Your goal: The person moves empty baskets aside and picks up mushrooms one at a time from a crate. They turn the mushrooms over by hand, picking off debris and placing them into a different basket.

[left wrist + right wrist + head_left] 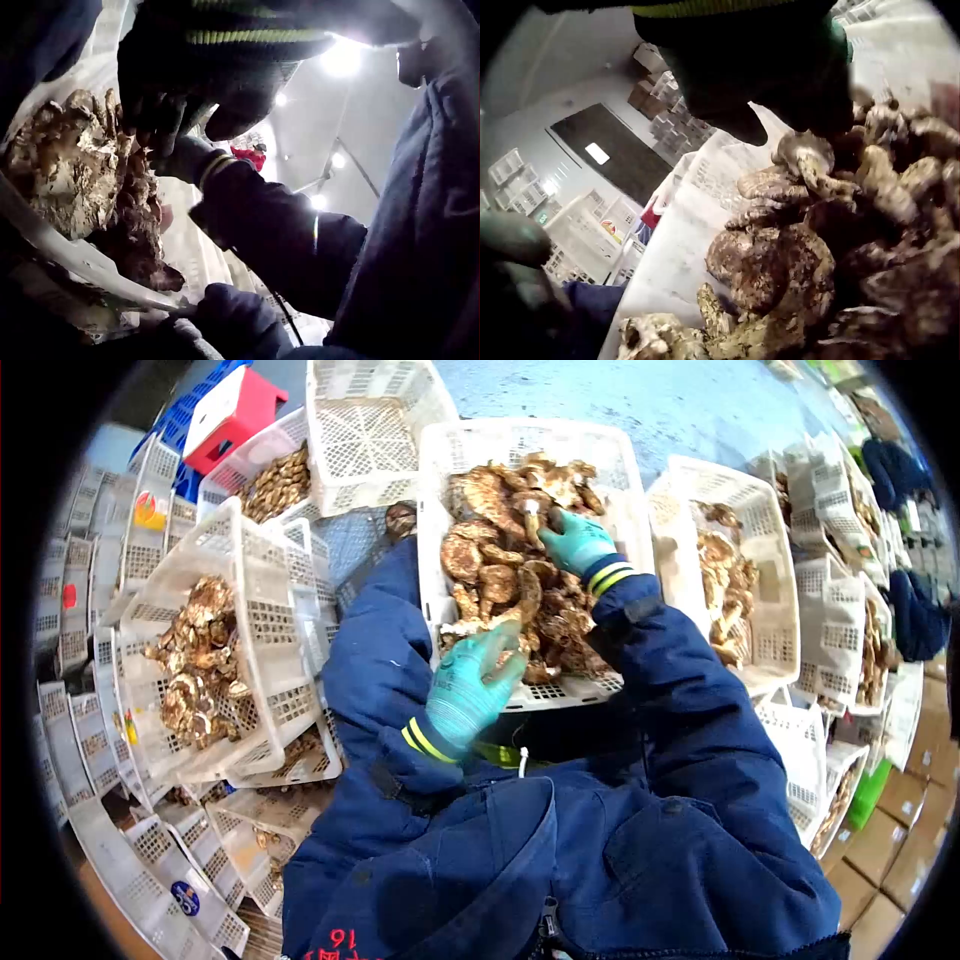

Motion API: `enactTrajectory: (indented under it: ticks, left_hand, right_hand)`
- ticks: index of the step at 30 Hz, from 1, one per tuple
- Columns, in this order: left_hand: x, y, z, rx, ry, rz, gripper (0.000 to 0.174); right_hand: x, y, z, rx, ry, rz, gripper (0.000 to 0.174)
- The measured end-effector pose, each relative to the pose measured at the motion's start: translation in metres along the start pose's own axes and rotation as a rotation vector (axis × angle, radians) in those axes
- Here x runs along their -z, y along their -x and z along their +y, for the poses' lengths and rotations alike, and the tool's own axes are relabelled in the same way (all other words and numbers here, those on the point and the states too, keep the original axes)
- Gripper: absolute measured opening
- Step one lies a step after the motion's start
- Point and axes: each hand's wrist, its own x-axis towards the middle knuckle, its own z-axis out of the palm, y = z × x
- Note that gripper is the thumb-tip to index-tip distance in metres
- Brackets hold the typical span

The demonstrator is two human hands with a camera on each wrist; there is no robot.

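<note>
A white plastic crate (432, 520) in front of me holds a heap of brown, patchy mushrooms (500, 582). Inside its right half, my gloved right hand (583, 544) has its fingertips at a pale-stemmed mushroom (533, 520), which it pinches. That same mushroom (806, 159) shows right under the dark fingers in the right wrist view. My gloved left hand (470, 685) hovers at the crate's near left corner, blurred, with loosely bent fingers spread and nothing visible in them. From the left wrist, the hand (217, 82) appears dark above the heap.
On the left stands a tilted crate (262, 590) of mushrooms, with stacked crates behind it. Another mushroom crate (780, 600) is close at my right. Beyond the working crate are a white crate (330, 460) and a red-and-white box (225, 422). Cardboard boxes (880, 845) sit at lower right.
</note>
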Motion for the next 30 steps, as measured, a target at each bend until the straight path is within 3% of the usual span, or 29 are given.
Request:
enactTrajectory:
  ticks: [1,3,5,8,9,11,12,14,15,18,19,20,21,23,25,28,29,30]
  left_hand:
    - [0.003,0.001,-0.003,-0.137,-0.128,0.063,0.037]
    - [0.009,-0.001,-0.002,-0.037,0.031,0.002,0.037]
    - [0.011,-0.002,-0.009,-0.053,0.006,0.017,0.038]
    - [0.016,-0.004,-0.012,-0.006,0.101,-0.009,0.037]
    - [0.015,-0.006,-0.015,0.011,0.146,-0.023,0.037]
    - [0.016,-0.008,-0.017,0.066,0.196,-0.056,0.037]
    - [0.02,-0.009,-0.01,0.103,0.199,-0.07,0.037]
    - [0.015,-0.006,-0.014,0.074,0.161,-0.041,0.038]
    - [0.015,-0.007,-0.008,0.076,0.292,-0.047,0.038]
    - [0.009,-0.002,0.009,0.161,0.613,-0.04,0.042]
    - [0.004,-0.001,0.013,0.064,0.486,0.089,0.045]
    - [0.006,0.004,0.017,0.23,0.654,-0.049,0.044]
    - [0.013,0.005,0.034,0.399,0.814,-0.188,0.044]
    - [0.006,0.011,0.036,0.325,0.93,-0.279,0.044]
    - [0.01,0.02,0.047,0.203,0.85,-0.356,0.044]
    - [0.01,0.031,0.05,0.097,0.642,-0.271,0.042]
    - [0.009,0.037,0.062,0.17,0.559,-0.15,0.03]
    - [0.002,0.034,0.047,0.109,0.36,-0.073,0.03]
  right_hand:
    - [-0.006,-0.008,-0.015,-0.069,0.014,-0.003,0.056]
    - [-0.024,-0.035,-0.032,-0.209,0.113,-0.059,0.061]
    - [-0.028,-0.051,-0.035,-0.334,0.133,-0.218,0.064]
    - [-0.03,-0.057,-0.036,-0.428,0.135,-0.168,0.056]
    - [-0.033,-0.056,-0.027,-0.377,0.081,-0.066,0.051]
    - [-0.03,-0.053,-0.006,-0.254,-0.231,-0.067,0.048]
    - [-0.028,-0.049,0.007,-0.188,-0.534,-0.073,0.036]
    - [-0.016,-0.016,0.017,0.269,-0.524,0.089,0.026]
    - [0.0,0.011,0.013,0.637,-0.185,0.251,0.025]
    - [0.007,0.07,-0.016,0.325,-1.538,-0.272,0.028]
    - [0.014,0.09,-0.027,0.277,-1.848,-0.417,0.031]
    - [0.018,0.11,-0.034,0.266,-1.957,-0.462,0.037]
    - [0.017,0.123,-0.039,0.329,-1.943,-0.468,0.042]
    - [0.026,0.152,-0.043,0.359,-2.036,-0.557,0.045]
    - [0.03,0.165,-0.043,0.336,-2.072,-0.725,0.049]
    - [0.036,0.182,-0.046,0.363,-1.899,-0.511,0.046]
    - [0.02,0.172,-0.03,0.566,-1.56,-0.278,0.038]
    - [0.005,0.161,-0.015,0.683,-1.217,-0.007,0.031]
